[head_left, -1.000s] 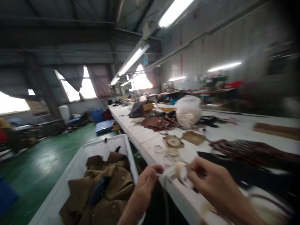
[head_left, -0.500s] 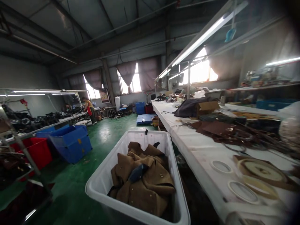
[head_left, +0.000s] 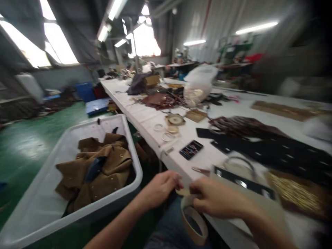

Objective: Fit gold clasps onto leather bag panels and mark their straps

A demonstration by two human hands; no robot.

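A roll of tan tape (head_left: pixel 193 224) hangs below my right hand (head_left: pixel 219 197), whose fingers are closed on it where a strip comes off. My left hand (head_left: pixel 164 186) pinches the free end of that short strip, just left of the right hand. Both hands are over my lap at the near edge of the white work table (head_left: pixel 153 138). Close by on the table lie a dark phone (head_left: pixel 191 149), a light panel with a black strip (head_left: pixel 243 183) and a tray of small gold-coloured parts (head_left: pixel 295 190).
A white plastic bin (head_left: pixel 135 173) with brown fabric pieces (head_left: pixel 109 162) stands on the floor at left. Along the table lie tape rings (head_left: pixel 168 136), black strips (head_left: pixel 272 148), dark brown pieces (head_left: pixel 160 100) and a clear plastic bag (head_left: pixel 198 84). Blue containers (head_left: pixel 85 91) stand farther back.
The view has swung right and down toward the table. Both hands, out of sight before, now show with the tape roll; the bin now sits farther left.
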